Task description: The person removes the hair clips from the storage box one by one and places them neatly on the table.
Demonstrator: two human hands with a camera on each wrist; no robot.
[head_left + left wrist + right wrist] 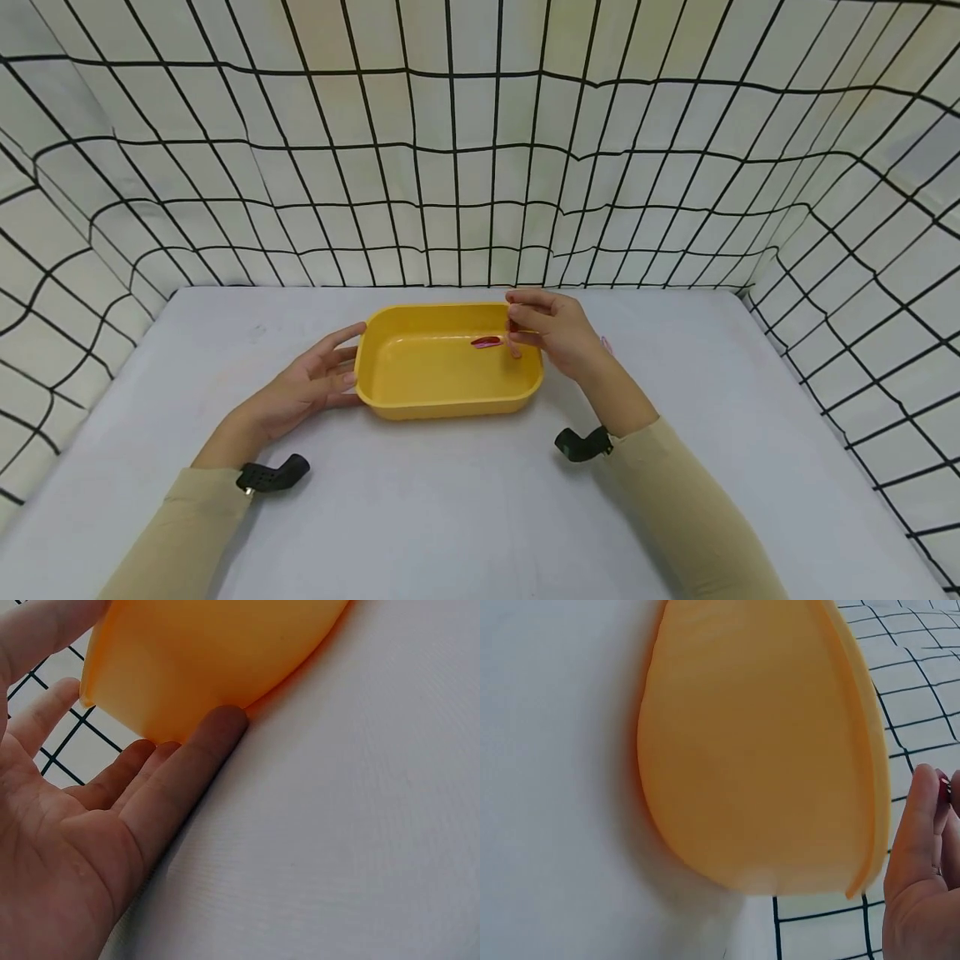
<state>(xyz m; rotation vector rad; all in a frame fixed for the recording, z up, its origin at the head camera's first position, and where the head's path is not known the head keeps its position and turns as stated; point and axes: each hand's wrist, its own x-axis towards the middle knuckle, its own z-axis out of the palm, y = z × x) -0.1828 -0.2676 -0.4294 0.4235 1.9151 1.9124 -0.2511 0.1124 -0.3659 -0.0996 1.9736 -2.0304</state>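
Observation:
A yellow tray point(450, 410) sits on the white surface, with a small red and pink piece point(487, 342) inside it towards the right. My left hand point(303, 392) touches the tray's left end, fingers spread and only slightly bent; in the left wrist view the fingers of that hand point(112, 817) rest against the tray's outer wall point(217, 660). Above the tray's right end, my right hand point(558, 333) pinches a small reddish item, mostly hidden by the fingers. The right wrist view shows that hand point(922, 877) at the edge, the small dark red item between its fingertips.
A pink thing point(606, 344) lies on the white surface point(420, 508), partly behind my right wrist. Black netting point(450, 150) over pale walls rises at the back and both sides. Dark straps point(273, 475) are on both wrists.

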